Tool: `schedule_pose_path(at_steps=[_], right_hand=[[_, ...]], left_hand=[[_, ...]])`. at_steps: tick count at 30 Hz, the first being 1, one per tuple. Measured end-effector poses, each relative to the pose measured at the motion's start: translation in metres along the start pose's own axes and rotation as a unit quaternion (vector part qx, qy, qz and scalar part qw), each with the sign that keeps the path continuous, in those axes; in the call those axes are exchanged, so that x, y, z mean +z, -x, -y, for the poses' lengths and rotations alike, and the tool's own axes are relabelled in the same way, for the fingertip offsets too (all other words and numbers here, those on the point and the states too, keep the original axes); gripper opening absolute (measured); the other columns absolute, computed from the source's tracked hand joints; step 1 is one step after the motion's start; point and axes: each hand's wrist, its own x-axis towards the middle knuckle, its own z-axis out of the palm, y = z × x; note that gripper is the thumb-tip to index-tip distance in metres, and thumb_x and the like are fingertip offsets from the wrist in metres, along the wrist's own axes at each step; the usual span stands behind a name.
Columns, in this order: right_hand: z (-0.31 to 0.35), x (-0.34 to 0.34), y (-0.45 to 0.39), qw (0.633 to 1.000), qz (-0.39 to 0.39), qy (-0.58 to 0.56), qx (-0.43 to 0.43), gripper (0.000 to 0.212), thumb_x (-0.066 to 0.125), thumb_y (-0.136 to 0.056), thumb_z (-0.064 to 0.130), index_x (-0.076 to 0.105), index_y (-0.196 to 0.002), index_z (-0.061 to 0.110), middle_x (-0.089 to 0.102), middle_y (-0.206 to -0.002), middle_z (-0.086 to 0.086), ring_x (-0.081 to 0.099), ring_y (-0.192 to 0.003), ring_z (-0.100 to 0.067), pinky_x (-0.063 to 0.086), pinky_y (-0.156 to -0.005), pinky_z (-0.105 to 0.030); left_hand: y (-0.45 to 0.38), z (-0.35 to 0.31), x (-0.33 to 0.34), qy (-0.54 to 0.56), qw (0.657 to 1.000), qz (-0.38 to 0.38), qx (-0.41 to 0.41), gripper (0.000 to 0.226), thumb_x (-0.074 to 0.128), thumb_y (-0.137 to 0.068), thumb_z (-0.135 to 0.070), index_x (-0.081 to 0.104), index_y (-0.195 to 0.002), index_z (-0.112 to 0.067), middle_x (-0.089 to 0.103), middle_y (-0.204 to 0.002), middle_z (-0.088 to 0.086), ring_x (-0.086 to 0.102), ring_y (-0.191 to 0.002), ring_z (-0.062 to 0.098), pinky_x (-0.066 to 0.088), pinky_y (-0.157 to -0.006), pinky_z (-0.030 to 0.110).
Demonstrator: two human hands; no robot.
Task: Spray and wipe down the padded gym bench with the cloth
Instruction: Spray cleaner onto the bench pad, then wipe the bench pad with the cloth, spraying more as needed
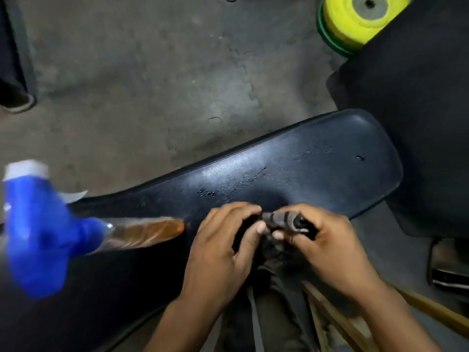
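Observation:
The black padded bench (317,171) runs from lower left to upper right, with wet droplets on its shiny top. Both hands meet over its near edge and hold a dark grey striped cloth (281,219) bunched between them. My left hand (223,247) grips the cloth's left part, my right hand (322,242) its right part. A spray bottle (142,232) with amber liquid and a blue trigger head (43,237) lies on its side on the bench at the left, apart from both hands and blurred.
Grey interlocking floor mats (152,85) lie beyond the bench. A yellow and green weight plate (355,19) sits at the top right. Another black pad (418,110) stands to the right. Wooden sticks (355,326) lie at the lower right.

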Motion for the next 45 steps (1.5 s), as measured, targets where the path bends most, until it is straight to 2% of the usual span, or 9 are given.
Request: schedule_pose_path(at_steps=[4,7,11,15,19,27,33,37,45], right_hand=[[-0.03,-0.04,-0.021,0.992,-0.111,-0.01,0.06,0.028,0.085,-0.094,0.017,0.076,-0.103,0.042,0.079,-0.099,0.032,0.072,-0.089,0.014,0.049,-0.08,-0.003],[-0.057,-0.059,-0.042,0.977,-0.185,0.024,0.105,0.02,0.079,-0.099,0.018,0.076,-0.113,0.032,0.079,-0.095,0.028,0.073,-0.091,0.009,0.055,-0.086,-0.014],[-0.08,-0.076,-0.055,0.934,-0.267,0.153,0.183,0.056,0.068,-0.1,0.012,0.055,-0.154,0.017,0.066,-0.146,-0.006,0.059,-0.136,-0.031,0.041,-0.118,-0.035],[-0.078,-0.057,-0.056,0.946,-0.195,0.238,0.099,0.062,0.056,-0.1,0.024,0.05,-0.161,0.014,0.044,-0.171,-0.013,0.039,-0.156,-0.034,0.029,-0.134,-0.046],[-0.099,-0.041,-0.057,0.937,-0.031,0.337,0.081,0.072,0.046,-0.107,0.049,0.03,-0.173,0.025,0.013,-0.184,-0.009,0.017,-0.17,-0.03,0.019,-0.137,-0.053],[-0.141,-0.085,-0.118,0.917,-0.164,0.333,0.146,0.074,0.038,-0.109,0.055,0.016,-0.175,0.027,0.006,-0.185,-0.007,0.012,-0.171,-0.033,0.018,-0.136,-0.059],[-0.133,-0.07,-0.13,0.921,-0.128,0.361,0.066,0.07,0.035,-0.111,0.052,0.015,-0.175,0.031,-0.001,-0.185,-0.006,0.0,-0.171,-0.039,0.004,-0.137,-0.059],[-0.14,-0.047,-0.061,0.93,-0.084,0.359,0.003,0.073,0.048,-0.108,0.048,0.019,-0.174,0.036,0.003,-0.186,0.0,0.003,-0.172,-0.032,0.014,-0.136,-0.061],[-0.166,-0.092,-0.095,0.916,-0.147,0.367,0.074,0.066,0.042,-0.11,0.051,0.023,-0.172,0.04,0.009,-0.185,0.002,0.013,-0.171,-0.031,0.019,-0.134,-0.062]], left_hand=[[-0.045,-0.004,0.034,-0.072,0.997,0.016,0.033,0.026,0.066,-0.104,-0.027,0.074,-0.127,-0.017,0.07,-0.137,-0.005,0.065,-0.126,0.018,0.051,-0.108,0.044],[-0.084,-0.007,0.068,-0.134,0.988,0.03,0.076,0.032,0.065,-0.104,-0.026,0.072,-0.132,-0.012,0.066,-0.147,0.004,0.062,-0.136,0.027,0.047,-0.115,0.048],[-0.13,-0.015,0.113,-0.197,0.975,0.065,0.082,0.044,0.057,-0.104,-0.03,0.063,-0.145,-0.014,0.052,-0.164,0.005,0.047,-0.152,0.029,0.035,-0.126,0.05],[-0.149,-0.005,0.148,-0.319,0.932,0.162,0.062,0.06,0.038,-0.11,-0.041,0.033,-0.168,-0.024,0.019,-0.18,-0.002,0.017,-0.167,0.023,0.012,-0.135,0.049],[-0.147,0.008,0.158,-0.357,0.92,0.137,0.081,0.059,0.031,-0.111,-0.041,0.032,-0.168,-0.024,0.022,-0.179,-0.002,0.019,-0.167,0.023,0.018,-0.134,0.051],[-0.147,0.01,0.161,-0.382,0.911,0.128,0.087,0.058,0.032,-0.111,-0.04,0.031,-0.168,-0.028,0.017,-0.18,-0.006,0.012,-0.168,0.019,0.017,-0.134,0.051],[-0.149,0.01,0.164,-0.373,0.916,0.126,0.071,0.058,0.034,-0.11,-0.038,0.034,-0.167,-0.027,0.02,-0.18,-0.009,0.012,-0.168,0.016,0.016,-0.134,0.049],[-0.149,0.009,0.162,-0.368,0.918,0.13,0.067,0.058,0.034,-0.109,-0.037,0.035,-0.166,-0.026,0.02,-0.179,-0.009,0.013,-0.168,0.016,0.019,-0.134,0.051],[-0.15,0.013,0.164,-0.371,0.918,0.121,0.074,0.058,0.037,-0.108,-0.036,0.033,-0.166,-0.028,0.019,-0.18,-0.01,0.012,-0.168,0.016,0.018,-0.134,0.051]])
